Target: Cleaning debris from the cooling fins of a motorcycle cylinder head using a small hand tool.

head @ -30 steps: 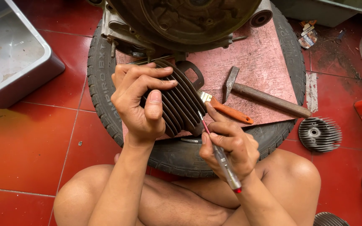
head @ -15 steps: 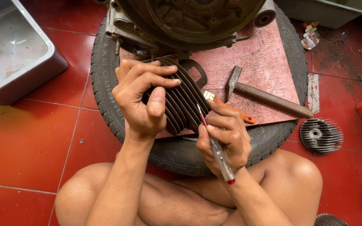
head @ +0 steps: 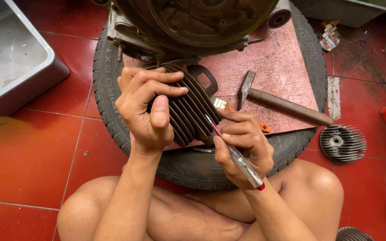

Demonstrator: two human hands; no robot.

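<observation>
L hand (head: 146, 111) fingers wrapped tight on dark finned cylinder (head: 193, 109), held above tyre (head: 112, 102) | R hand (head: 242, 149) fingers pinched shut on screwdriver (head: 237, 158), tip at cyl fins | hammer (head: 282, 103) on red board (head: 278, 67) nr engine case (head: 193, 22) | grey tray (head: 10, 67) far L on floor

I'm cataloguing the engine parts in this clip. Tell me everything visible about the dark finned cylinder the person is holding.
The dark finned metal cylinder is a grimy, blackish-grey casting ringed by many thin parallel cooling fins. It is held up and tilted above the black rubber tyre and reddish board. The left hand grips it, fingers over the top and thumb pressed on the fins. The right hand holds a slim screwdriver with a clear handle, its tip set against the fins at the lower right edge.
</observation>
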